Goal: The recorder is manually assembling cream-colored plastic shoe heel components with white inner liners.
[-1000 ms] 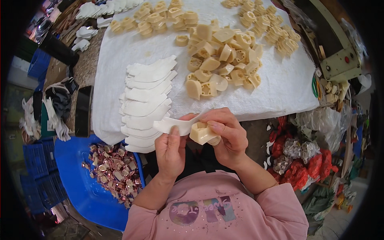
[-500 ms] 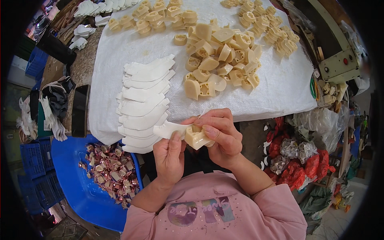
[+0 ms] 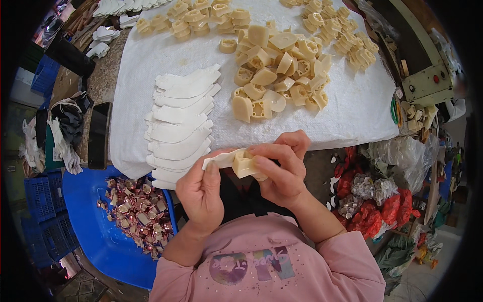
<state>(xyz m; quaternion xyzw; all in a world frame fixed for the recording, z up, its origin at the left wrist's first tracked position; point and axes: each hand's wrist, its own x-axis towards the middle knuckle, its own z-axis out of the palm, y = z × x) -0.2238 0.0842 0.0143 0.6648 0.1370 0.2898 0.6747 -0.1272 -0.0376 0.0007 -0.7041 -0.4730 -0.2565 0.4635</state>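
Between my hands, in front of the table's near edge, is a cream plastic heel-shaped block [image 3: 243, 164] with a white curved strip [image 3: 221, 159] against its side. My left hand [image 3: 202, 194] pinches the strip's free end between thumb and fingers. Gripping the block from the right is my right hand [image 3: 282, 168], its thumb and fingers pressed on the block and the strip's near end. How far the strip runs around the block is hidden by the right fingers. Just beyond my left hand, a row of overlapping white strips [image 3: 176, 132] lies on the table.
A white sheet [image 3: 347, 123] covers the table. Cream blocks [image 3: 276, 75] are heaped in its middle, with more at the back. Left of me stands a blue tub [image 3: 90, 236] of shiny pinkish pieces [image 3: 138, 214]. A phone [image 3: 99, 136] lies on the left ledge; red bags [image 3: 370, 219] sit at right.
My left hand has shifted left and slightly up, drawing the strip's free end outward so it looks narrower and straighter. The block has risen slightly; my right hand still holds it.
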